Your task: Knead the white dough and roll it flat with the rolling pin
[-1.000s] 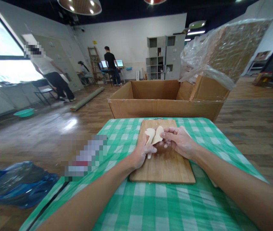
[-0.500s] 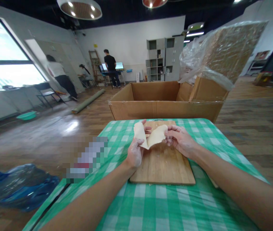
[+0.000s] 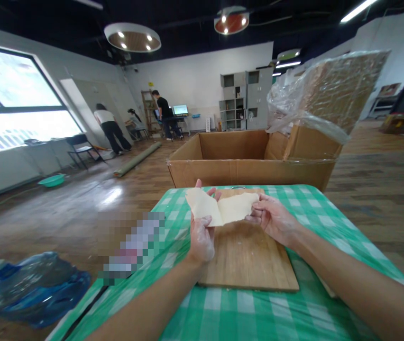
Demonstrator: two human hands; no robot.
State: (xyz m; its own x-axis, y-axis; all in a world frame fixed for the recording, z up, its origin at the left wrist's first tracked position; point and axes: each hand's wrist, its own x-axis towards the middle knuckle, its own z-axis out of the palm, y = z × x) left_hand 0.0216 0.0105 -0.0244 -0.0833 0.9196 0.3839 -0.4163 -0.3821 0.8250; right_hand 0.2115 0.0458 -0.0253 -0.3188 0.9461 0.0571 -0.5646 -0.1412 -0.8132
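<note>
A thin, pale sheet of dough (image 3: 237, 207) with uneven edges is stretched between my two hands, above a wooden cutting board (image 3: 250, 260). My left hand (image 3: 202, 237) supports its left half, thumb on top and fingers behind. The right edge is pinched by my right hand (image 3: 275, 218), between thumb and fingers. A crease runs down the sheet near its middle. White powder, like flour, coats the skin of my left hand.
The board lies on a green-and-white checked tablecloth (image 3: 230, 315). Beyond the table stands a large cardboard box (image 3: 237, 171), with plastic-wrapped cardboard at its right. A blue water jug (image 3: 34, 289) lies on the floor at left. People (image 3: 111, 128) are across the room.
The dough sheet has been spread from a folded V shape to a flatter, wider one. My right hand has moved slightly right. The camera view has tilted upward.
</note>
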